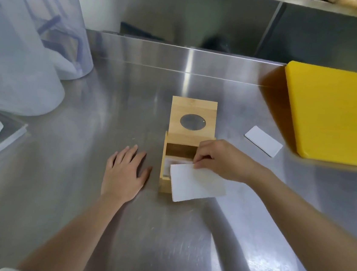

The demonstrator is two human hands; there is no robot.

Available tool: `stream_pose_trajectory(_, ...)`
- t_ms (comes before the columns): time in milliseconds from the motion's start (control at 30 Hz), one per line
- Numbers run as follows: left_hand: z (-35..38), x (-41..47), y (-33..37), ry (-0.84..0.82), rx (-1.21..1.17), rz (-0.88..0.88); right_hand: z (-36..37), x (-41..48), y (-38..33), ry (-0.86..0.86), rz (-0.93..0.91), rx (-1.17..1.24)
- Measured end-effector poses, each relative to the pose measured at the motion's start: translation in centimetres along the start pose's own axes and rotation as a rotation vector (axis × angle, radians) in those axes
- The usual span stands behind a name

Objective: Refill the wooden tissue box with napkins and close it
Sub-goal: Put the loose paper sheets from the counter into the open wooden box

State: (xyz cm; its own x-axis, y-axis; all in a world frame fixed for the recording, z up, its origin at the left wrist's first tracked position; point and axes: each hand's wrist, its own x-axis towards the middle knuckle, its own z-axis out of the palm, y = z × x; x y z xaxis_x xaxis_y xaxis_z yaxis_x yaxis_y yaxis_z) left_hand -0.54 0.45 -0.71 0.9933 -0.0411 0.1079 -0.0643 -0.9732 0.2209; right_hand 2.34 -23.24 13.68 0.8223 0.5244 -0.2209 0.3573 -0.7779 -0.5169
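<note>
My right hand (221,160) pinches a folded white napkin (196,183) by its far corner, thumb and fingertips closed on the paper. The napkin hangs tilted over the near right part of the open wooden tissue box (166,167). Its near edge sticks out past the box's front wall, so it is not yet inside.

My left hand (124,170) lies flat and released on the steel counter (133,90), fingers spread, just left of the box and not touching it as far as I can see.

The box's lid (193,118), with its oval opening, stands tipped back just beyond my right hand. Something white already lies at the bottom of the box; I cannot tell how many napkins it is.

To do this step well, I judge I should square the napkin to the box before lowering it: turn my right wrist so the long edges line up with the side walls, then draw the paper away from me until its near edge clears the front wall. I would lower it flat rather than corner-first, or it may fold on the rim. My left hand could move against the box's left wall to steady it, since a light box may slide.

Another folded napkin (263,141) lies on the counter to the right of my right hand, near the yellow cutting board (340,113).
</note>
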Motion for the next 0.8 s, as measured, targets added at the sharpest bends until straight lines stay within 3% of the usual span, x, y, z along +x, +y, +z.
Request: stream_pose_trajectory(800, 0.0, -0.2, 0.1, 0.018, -0.028, -0.008, 5.5, 4.5, 1.1, -0.035, 0.041, -0.441)
